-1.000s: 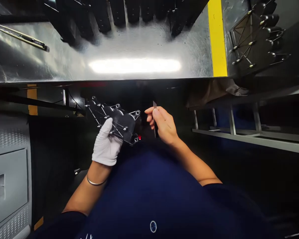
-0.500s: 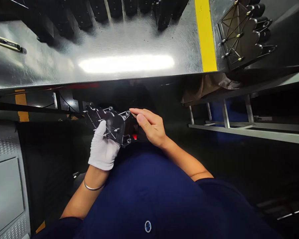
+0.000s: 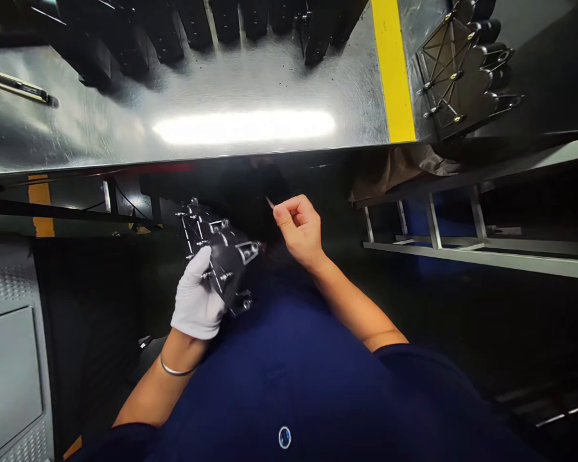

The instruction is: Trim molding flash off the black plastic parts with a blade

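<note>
My left hand [image 3: 197, 298], in a white glove, grips a black moulded plastic part [image 3: 228, 273] by its near left side, thumb on top. The part has ribs, round bosses and two looped lugs, and is tilted in front of my body. My bare right hand [image 3: 301, 231] is closed to its right, apart from the part. From its pinched thumb and forefinger pokes a thin pointed blade tip [image 3: 269, 202]; the rest of it is hidden in the fingers.
A metal-topped table [image 3: 212, 90] lies ahead, with several black parts [image 3: 197, 25] along its back. A utility knife [image 3: 17, 85] lies at left. Right of the yellow tape [image 3: 394, 70] sits a similar black part [image 3: 455, 70]. A metal frame [image 3: 462, 250] stands at right, a grey bin [image 3: 9, 346] at left.
The black part has tilted and dropped a little nearer my body. My right hand has drawn away from its lug, and its fingers have curled in, the blade tip now pointing up and left.
</note>
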Motion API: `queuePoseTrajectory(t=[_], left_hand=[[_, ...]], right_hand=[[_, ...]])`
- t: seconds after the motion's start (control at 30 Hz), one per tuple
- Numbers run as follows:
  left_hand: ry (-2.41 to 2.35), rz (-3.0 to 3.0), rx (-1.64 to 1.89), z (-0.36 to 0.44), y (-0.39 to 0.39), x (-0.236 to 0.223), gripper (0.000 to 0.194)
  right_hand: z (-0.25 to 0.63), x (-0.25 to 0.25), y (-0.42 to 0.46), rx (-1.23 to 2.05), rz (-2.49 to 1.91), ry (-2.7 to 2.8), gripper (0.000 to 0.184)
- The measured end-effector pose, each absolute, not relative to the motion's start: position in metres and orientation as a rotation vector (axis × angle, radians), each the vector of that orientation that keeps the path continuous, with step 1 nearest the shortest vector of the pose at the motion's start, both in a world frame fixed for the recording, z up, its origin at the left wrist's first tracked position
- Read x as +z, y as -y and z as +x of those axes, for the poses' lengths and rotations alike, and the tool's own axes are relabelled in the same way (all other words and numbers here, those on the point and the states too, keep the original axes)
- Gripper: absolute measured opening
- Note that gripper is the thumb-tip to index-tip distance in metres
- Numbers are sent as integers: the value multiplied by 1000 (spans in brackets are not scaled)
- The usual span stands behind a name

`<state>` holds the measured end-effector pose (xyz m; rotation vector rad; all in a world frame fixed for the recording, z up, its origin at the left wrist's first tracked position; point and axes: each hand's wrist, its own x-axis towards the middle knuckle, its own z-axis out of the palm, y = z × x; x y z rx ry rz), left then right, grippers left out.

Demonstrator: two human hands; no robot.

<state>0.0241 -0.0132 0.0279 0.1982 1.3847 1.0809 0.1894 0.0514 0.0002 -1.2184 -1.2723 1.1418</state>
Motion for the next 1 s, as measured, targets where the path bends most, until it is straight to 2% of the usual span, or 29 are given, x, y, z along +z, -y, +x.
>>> queuePoseTrajectory(t=[0.2, 0.37, 0.63, 0.77, 0.87, 1.0], left_hand=[[-1306, -122, 1194, 30, 11, 35, 6], [-1256, -306, 1231, 32, -1, 41, 17], [-1217, -317, 1222, 30, -2, 41, 21], [-1180, -315, 1229, 27, 3, 37, 17], [-1160, -212, 1145, 27, 14, 38, 5], [-1069, -13, 1091, 26, 24, 41, 22]], right_hand=[[191, 13, -42, 1254, -995, 1392, 24], [189, 17, -34, 1242, -987, 1399, 24], [189, 20, -33, 1182, -922, 1494, 20], [187, 15, -36, 1124, -976, 1501, 20], [190, 9, -42, 1083, -1109, 1428, 22], [200, 14, -42, 1171, -1102, 1554, 27]])
